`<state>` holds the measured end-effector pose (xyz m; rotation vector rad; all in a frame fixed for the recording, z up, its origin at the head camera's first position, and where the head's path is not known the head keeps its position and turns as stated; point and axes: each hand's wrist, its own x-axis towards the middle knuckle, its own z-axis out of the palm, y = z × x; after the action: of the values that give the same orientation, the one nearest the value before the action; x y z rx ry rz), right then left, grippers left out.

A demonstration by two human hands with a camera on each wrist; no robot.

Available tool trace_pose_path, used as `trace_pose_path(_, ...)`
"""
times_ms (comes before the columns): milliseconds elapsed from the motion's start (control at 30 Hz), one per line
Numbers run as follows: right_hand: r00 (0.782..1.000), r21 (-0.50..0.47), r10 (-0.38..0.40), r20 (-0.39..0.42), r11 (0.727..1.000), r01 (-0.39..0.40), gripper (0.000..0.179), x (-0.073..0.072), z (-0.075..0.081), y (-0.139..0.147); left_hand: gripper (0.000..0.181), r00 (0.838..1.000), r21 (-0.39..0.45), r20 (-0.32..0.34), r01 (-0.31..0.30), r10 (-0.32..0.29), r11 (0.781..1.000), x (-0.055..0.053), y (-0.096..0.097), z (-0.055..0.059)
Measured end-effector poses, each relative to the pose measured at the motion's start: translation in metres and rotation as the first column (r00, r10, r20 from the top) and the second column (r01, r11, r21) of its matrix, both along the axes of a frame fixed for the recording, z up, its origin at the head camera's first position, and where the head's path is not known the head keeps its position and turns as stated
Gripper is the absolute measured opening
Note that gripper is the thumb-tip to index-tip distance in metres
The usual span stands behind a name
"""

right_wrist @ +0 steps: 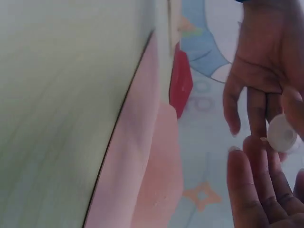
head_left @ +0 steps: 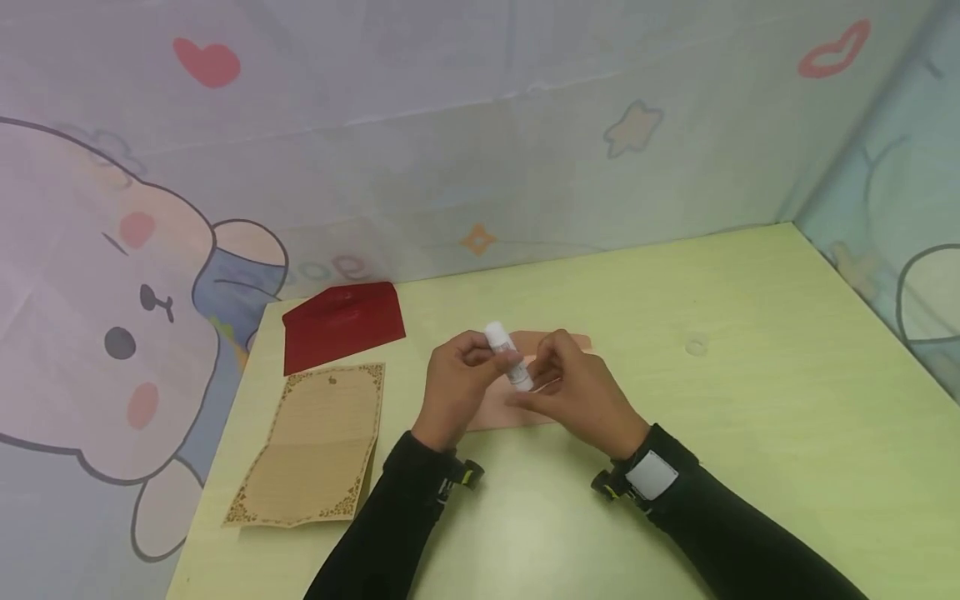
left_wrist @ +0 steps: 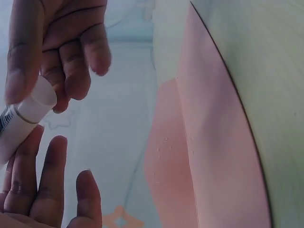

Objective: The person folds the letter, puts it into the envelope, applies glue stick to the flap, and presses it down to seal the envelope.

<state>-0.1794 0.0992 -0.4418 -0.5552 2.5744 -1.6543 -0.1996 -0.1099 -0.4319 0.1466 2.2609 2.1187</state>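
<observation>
My left hand (head_left: 459,379) pinches a white glue stick (head_left: 508,357) between thumb and fingers, tilted above the table. My right hand (head_left: 581,390) is at the stick's lower end, its fingers spread and the thumb apart from them. In the right wrist view, the round end of the glue stick (right_wrist: 281,133) faces the camera close to the right fingers (right_wrist: 241,175); whether they touch it is hard to tell. Beneath both hands lies a pink envelope (head_left: 498,410), partly covered by them, with its flap (left_wrist: 164,161) raised and small marks on it.
Left of the hands, a tan letter sheet (head_left: 318,446) with a decorated border lies creased across the middle. Behind it is a red envelope (head_left: 345,329) near the table's back edge. A small clear ring (head_left: 697,344) lies to the right on the pale table (head_left: 787,400).
</observation>
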Motion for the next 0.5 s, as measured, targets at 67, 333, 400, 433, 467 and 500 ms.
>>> trace_pose_path(67, 0.999, 0.03, -0.024, -0.046, 0.999, 0.025, 0.049, 0.0012, 0.0003, -0.0024, 0.021, 1.0, -0.019, 0.002, -0.007, 0.007, 1.0, 0.0003, 0.0001, 0.0012)
trace_pose_path(333, 0.999, -0.06, 0.031, 0.042, 0.998, -0.028, 0.043, -0.0005, 0.001, -0.0015, 0.021, 0.999, 0.008, 0.044, 0.022, -0.022, 1.0, 0.0012, -0.0014, 0.0043)
trace_pose_path(400, 0.995, -0.094, 0.062, 0.078, 0.994, -0.055, 0.042, -0.0021, 0.0, -0.0005, 0.021, 0.998, 0.024, 0.05, 0.039, -0.04, 0.999, 0.0016, -0.0018, 0.0051)
trace_pose_path(433, 0.993, -0.112, 0.079, 0.092, 0.991, -0.069, 0.041, -0.0029, -0.0006, -0.0001, 0.021, 0.998, 0.029, 0.05, 0.047, -0.049, 0.998, 0.0017, -0.002, 0.0053)
trace_pose_path(467, 0.99, -0.129, 0.097, 0.102, 0.988, -0.083, 0.04, -0.0037, -0.0013, 0.0005, 0.021, 0.997, 0.034, 0.051, 0.054, -0.056, 0.998, 0.0018, -0.0021, 0.0055)
trace_pose_path(500, 0.987, -0.152, 0.12, 0.106, 0.983, -0.103, 0.039, -0.0044, -0.0021, 0.0011, 0.021, 0.997, 0.036, 0.05, 0.059, -0.061, 0.998, 0.0018, -0.0022, 0.0058)
